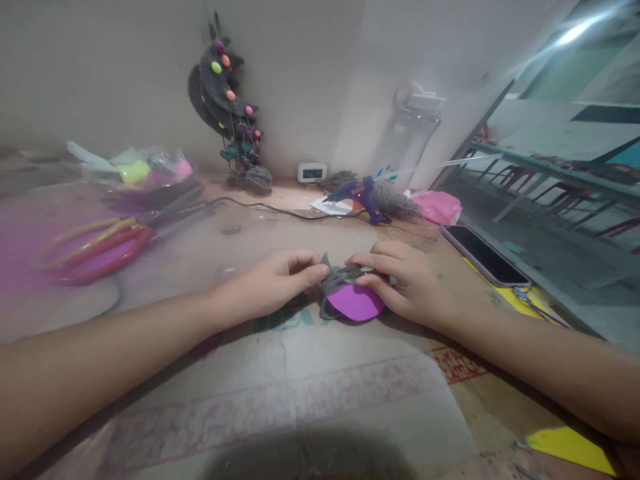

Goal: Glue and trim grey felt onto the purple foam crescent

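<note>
A worktop [350, 413] covered in worn printed paper is running up to a plain pale wall. A yellow paper scrap [570, 448] is lying at its nearest right corner. A little further in, both forearms are stretching forward and the hands are meeting at the middle. The left hand [273, 280] is pinching the left edge of a grey felt piece [336, 280], and the right hand [400, 280] is gripping its right side with curled fingers. A purple disc [355, 303] is lying on the worktop under the felt, touching it. A dark phone [483, 255] is lying to the right, and blurred pink rings [95, 250] to the left. Further back, a blue glue gun [360, 195] is resting beside a pink bag [439, 207]. A small white clock [312, 172] and a dark felt ornament with coloured beads [225, 100] are standing against the wall.
</note>
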`<state>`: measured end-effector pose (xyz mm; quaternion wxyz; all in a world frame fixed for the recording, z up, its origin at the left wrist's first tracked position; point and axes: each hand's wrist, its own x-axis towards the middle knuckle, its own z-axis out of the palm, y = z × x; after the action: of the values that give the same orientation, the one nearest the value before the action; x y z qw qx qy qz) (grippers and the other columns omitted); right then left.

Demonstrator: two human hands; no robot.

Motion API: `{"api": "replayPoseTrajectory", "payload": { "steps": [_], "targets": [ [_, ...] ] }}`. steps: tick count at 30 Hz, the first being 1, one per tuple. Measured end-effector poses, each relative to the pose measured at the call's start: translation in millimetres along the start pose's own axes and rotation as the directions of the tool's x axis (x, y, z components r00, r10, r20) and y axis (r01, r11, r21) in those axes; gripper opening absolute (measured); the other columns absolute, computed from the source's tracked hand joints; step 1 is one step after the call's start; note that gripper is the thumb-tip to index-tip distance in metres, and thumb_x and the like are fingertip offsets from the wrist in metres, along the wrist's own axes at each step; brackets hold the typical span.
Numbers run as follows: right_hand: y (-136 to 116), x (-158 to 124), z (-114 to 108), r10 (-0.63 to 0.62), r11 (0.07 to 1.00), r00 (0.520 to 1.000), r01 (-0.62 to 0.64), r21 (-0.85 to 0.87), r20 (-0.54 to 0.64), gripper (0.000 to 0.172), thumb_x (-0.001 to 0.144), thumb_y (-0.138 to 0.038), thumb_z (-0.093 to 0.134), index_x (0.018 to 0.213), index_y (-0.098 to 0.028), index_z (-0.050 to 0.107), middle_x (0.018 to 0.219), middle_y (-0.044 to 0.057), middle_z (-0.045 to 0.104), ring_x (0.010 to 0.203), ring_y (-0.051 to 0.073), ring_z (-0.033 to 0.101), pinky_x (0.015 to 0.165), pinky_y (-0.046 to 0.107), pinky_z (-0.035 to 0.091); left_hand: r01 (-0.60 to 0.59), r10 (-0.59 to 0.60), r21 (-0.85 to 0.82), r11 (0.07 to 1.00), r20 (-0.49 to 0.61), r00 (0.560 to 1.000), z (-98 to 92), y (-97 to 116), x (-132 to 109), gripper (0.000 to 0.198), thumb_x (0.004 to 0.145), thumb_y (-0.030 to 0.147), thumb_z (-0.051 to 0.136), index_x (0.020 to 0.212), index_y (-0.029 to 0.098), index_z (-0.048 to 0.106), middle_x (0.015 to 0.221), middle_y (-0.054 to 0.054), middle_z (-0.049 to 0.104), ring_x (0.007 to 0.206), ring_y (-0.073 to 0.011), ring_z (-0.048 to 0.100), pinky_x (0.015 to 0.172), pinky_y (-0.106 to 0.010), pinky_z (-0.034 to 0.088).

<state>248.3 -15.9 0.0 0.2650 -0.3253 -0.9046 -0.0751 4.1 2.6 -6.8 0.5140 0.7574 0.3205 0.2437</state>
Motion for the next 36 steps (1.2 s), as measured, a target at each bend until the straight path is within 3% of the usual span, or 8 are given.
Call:
{"api": "replayPoseTrajectory", "payload": {
  "steps": [8, 23, 30, 36],
  "targets": [
    [1.6, 0.0, 1.6, 0.012, 1.0, 1.0, -0.012, 0.014, -0.016, 0.027, 0.095, -0.035, 0.051, 0.107, -0.017, 0.067, 0.08, 0.005, 0.063, 0.073, 0.016, 0.055, 0.067, 0.028, 0.041, 0.011, -0.011, 0.004, 1.0, -0.026, 1.0, 0.2, -4.5, 0.1, 0.032, 0.09, 0.047, 0.051, 0.08, 0.018, 0.059, 0.07, 0.001, 0.059, 0.065, -0.0126, 0.052, 0.061, -0.025, 0.039],
    [0.5, 1.5, 2.6, 0.038, 0.999, 0.999, -0.038, -0.025, -0.013, 0.027, 0.095, -0.035, 0.051, 0.104, -0.016, 0.069, 0.077, 0.005, 0.061, 0.07, 0.015, 0.055, 0.063, 0.027, 0.04, 0.021, -0.021, -0.014, 1.0, 0.047, 0.999, -1.4, -1.0, 1.0, 0.027, 0.087, 0.044, 0.057, 0.082, 0.018, 0.06, 0.072, 0.0, 0.059, 0.067, -0.013, 0.052, 0.064, -0.025, 0.041],
    [1.5, 0.6, 1.9, 0.04, 0.999, 0.999, -0.041, -0.036, -0.016, 0.028, 0.095, -0.036, 0.051, 0.107, -0.017, 0.068, 0.079, 0.005, 0.062, 0.073, 0.017, 0.056, 0.067, 0.029, 0.042, 0.096, -0.096, -0.003, 0.995, -0.015, 0.995, 0.0, 1.0, -0.3, 0.031, 0.085, 0.047, 0.059, 0.077, 0.017, 0.06, 0.069, 0.0, 0.06, 0.063, -0.0124, 0.052, 0.06, -0.025, 0.039],
    [-3.3, -0.2, -0.8, 0.05, 0.997, 0.998, -0.048, 0.06, -0.044, 0.025, 0.094, -0.036, 0.051, 0.107, -0.018, 0.064, 0.086, 0.006, 0.065, 0.074, 0.017, 0.058, 0.066, 0.029, 0.044, 0.07, -0.069, 0.016, 0.997, -0.02, 0.997, 0.3, 0.2, -0.8, 0.033, 0.087, 0.049, 0.053, 0.077, 0.018, 0.059, 0.07, -0.002, 0.063, 0.063, -0.0136, 0.053, 0.058, -0.026, 0.04]
  ]
}}
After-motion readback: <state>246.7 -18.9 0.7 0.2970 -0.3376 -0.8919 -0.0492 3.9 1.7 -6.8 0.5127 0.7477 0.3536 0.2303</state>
